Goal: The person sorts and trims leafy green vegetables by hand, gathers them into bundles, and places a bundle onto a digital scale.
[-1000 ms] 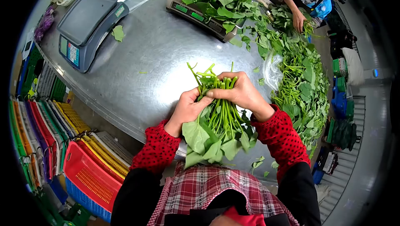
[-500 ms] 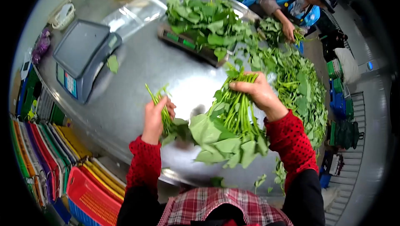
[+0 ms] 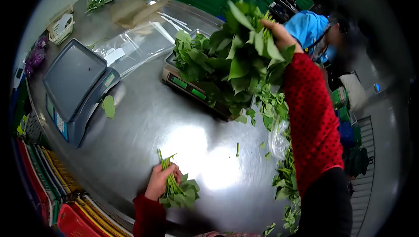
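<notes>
My right hand [image 3: 279, 35] grips a large bunch of leafy greens [image 3: 244, 56], stems in the fingers and leaves hanging down. That bunch is over the far scale [image 3: 183, 84], where more leafy greens [image 3: 192, 56] are heaped; whether the two touch I cannot tell. Near the front of the steel table, my left hand [image 3: 162, 181] is closed around the stems of a smaller bunch of greens [image 3: 185, 193], its leaves pointing down and to the right.
A grey scale [image 3: 76, 77] stands on the left of the steel table [image 3: 144, 128], with plastic bags [image 3: 131, 47] behind it. Loose greens [image 3: 286, 189] lie along the right side. Coloured crates [image 3: 78, 219] are stacked at lower left. A co-worker in blue [image 3: 307, 27] is beyond the table.
My right hand has carried the large bunch forward and up, from in front of me to over the far scale. The left hand still holds its small bunch, now lower in view.
</notes>
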The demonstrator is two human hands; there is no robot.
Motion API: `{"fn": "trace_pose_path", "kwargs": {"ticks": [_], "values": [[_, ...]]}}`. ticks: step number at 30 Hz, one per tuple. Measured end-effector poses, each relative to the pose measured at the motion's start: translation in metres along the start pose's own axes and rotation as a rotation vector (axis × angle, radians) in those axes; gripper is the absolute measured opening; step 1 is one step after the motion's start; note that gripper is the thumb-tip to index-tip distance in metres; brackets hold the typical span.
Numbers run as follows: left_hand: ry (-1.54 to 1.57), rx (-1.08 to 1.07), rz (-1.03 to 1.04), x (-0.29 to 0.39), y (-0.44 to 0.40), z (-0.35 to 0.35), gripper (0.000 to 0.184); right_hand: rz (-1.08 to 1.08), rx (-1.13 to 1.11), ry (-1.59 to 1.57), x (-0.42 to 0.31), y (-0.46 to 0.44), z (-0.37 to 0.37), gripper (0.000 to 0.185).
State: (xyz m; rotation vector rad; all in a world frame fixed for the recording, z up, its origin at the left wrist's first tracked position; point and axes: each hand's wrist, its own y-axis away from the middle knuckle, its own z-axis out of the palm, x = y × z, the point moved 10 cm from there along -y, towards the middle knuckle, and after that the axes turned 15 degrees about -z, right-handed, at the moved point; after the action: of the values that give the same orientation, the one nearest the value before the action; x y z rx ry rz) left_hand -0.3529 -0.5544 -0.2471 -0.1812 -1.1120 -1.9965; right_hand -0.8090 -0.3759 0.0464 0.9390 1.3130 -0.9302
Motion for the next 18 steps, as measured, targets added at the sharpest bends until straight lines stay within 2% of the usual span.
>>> {"fn": "trace_pose_path", "kwargs": {"ticks": [2, 3, 4, 5, 8, 9, 12, 13, 15, 16, 18], "values": [[-0.001, -0.027, -0.009, 0.003, -0.002, 0.002, 0.018, -0.087, 0.094, 0.564, 0.023, -0.027, -0.016, 0.027], [-0.015, -0.042, -0.028, 0.003, -0.002, 0.004, 0.018, -0.078, 0.129, 0.651, 0.035, -0.017, -0.013, 0.027], [-0.028, -0.024, -0.064, 0.003, -0.002, 0.004, 0.018, -0.197, 0.009, 0.625, 0.064, -0.032, -0.012, 0.028], [-0.014, -0.017, -0.066, 0.003, -0.003, 0.002, 0.018, -0.037, 0.175, 0.792, 0.112, -0.065, -0.055, 0.042], [-0.042, -0.021, -0.110, 0.001, -0.006, 0.004, 0.019, -0.163, 0.189, 0.624, 0.169, -0.096, -0.068, 0.048], [-0.041, -0.020, -0.120, 0.002, -0.004, 0.005, 0.019, -0.200, 0.175, 0.616, 0.168, -0.105, -0.073, 0.051], [-0.053, -0.035, -0.119, 0.006, -0.002, 0.011, 0.019, -0.098, 0.074, 1.015, 0.106, -0.067, -0.052, 0.067], [-0.058, -0.036, -0.107, 0.007, -0.001, 0.011, 0.019, -0.165, 0.124, 1.135, 0.083, -0.060, -0.048, 0.078], [-0.068, -0.039, -0.092, 0.009, 0.000, 0.012, 0.020, 0.008, 0.133, 1.048, 0.056, -0.022, -0.025, 0.087], [-0.063, -0.039, -0.086, 0.008, -0.001, 0.012, 0.020, 0.031, 0.104, 1.024, 0.056, -0.022, -0.026, 0.093], [-0.059, -0.033, -0.076, 0.008, 0.000, 0.010, 0.020, -0.025, 0.115, 1.148, 0.035, -0.019, -0.031, 0.094]]}}
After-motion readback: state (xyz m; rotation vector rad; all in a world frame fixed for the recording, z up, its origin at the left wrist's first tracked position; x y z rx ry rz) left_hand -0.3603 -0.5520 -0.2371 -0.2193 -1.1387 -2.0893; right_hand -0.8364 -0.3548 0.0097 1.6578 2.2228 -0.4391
